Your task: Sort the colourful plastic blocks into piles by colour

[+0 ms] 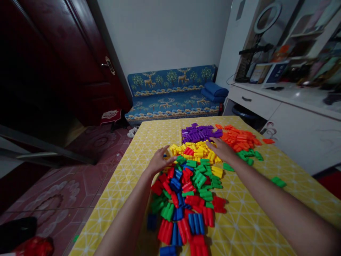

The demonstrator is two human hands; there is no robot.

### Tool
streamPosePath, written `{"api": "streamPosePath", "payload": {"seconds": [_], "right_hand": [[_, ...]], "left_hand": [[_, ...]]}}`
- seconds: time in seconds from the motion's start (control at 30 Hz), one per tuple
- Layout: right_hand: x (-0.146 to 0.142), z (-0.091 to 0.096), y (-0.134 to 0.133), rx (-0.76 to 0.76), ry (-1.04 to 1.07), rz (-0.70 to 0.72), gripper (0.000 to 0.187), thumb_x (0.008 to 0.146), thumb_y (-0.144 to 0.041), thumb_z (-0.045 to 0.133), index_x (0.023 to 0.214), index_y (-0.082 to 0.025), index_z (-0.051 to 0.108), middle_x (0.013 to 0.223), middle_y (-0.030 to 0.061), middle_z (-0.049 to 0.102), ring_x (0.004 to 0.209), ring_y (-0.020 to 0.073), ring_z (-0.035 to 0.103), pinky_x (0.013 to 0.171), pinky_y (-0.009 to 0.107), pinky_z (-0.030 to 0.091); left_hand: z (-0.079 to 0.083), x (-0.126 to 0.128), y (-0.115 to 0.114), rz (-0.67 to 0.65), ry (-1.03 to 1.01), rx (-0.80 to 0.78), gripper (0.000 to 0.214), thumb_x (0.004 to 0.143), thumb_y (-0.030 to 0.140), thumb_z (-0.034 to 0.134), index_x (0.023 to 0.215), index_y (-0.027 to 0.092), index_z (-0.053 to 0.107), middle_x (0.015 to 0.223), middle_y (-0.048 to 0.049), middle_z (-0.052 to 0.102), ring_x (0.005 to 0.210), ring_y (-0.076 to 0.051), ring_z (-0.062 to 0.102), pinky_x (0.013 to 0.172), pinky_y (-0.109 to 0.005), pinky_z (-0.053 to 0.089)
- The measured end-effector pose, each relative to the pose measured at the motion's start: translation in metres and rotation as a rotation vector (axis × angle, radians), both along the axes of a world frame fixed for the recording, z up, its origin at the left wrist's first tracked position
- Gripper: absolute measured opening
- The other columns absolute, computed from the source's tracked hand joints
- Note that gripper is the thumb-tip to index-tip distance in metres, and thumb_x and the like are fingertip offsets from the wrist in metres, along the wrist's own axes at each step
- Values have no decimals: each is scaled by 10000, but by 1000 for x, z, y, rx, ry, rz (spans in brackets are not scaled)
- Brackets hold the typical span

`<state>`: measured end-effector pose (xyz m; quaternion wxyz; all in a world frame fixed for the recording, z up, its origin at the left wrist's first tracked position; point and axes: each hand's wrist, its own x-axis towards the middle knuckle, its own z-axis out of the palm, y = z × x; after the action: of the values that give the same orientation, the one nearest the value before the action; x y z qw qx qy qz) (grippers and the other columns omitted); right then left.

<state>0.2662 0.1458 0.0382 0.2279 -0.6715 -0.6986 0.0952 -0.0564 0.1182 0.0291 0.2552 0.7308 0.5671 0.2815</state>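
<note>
A heap of small plastic blocks lies on a table with a yellow patterned cloth (pixel 149 138). Yellow blocks (pixel 195 151) sit in the middle, purple blocks (pixel 199 133) behind them, orange blocks (pixel 239 137) to the right. A mixed spread of red, blue and green blocks (pixel 186 193) reaches toward me. My left hand (pixel 160 161) rests flat at the left edge of the yellow blocks, fingers stretched out. My right hand (pixel 222 149) lies flat on the right edge of the yellow blocks, fingers extended. Neither hand holds a block.
Stray green blocks (pixel 278 182) lie at the table's right side. A blue patterned sofa (pixel 173 92) stands against the far wall. A white cabinet with a counter (pixel 287 106) is on the right, a dark red door (pixel 87 60) on the left.
</note>
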Motion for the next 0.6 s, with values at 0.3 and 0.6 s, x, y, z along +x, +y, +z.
{"api": "streamPosePath", "payload": {"seconds": [0.3,0.6], "right_hand": [[-55,-14,-36,57,-66,63,582,938,-569,418,1422,-251,473,1332,119,609,1210,338,536,996,513,403],[-120,11,-101,109,384,447,571,944,-526,466,1410,-197,478,1398,122,553,1307,267,492,1089,446,387]], "left_hand": [[-11,26,7,-155,-76,-21,829,693,582,743,1405,230,505,1420,-105,549,1274,-316,540,1063,-454,442],[19,-3,-50,-21,-127,-56,708,793,545,660,1370,157,528,1356,-149,590,1250,-307,552,1073,-463,427]]}}
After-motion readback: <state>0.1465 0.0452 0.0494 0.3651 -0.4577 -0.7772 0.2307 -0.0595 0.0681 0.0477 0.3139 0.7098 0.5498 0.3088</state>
